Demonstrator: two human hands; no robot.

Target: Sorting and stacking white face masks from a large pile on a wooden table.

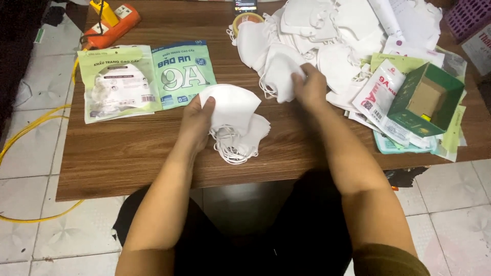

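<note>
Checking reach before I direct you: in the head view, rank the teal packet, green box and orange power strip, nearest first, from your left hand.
From the left hand:
1. Teal packet, just up-left.
2. Orange power strip, far-left corner.
3. Green box, far right.

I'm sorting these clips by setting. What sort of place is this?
Probably a home or small workshop where masks are packed by hand: a low wooden table on tiled floor, a pile of white masks, and printed pouches.

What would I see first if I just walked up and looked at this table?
Probably the big heap of white masks at the table's far right. Next, the left hand holding a small stack of masks in the middle, while the right hand grasps one mask at the heap's edge. A green box sits open on the right.
</note>
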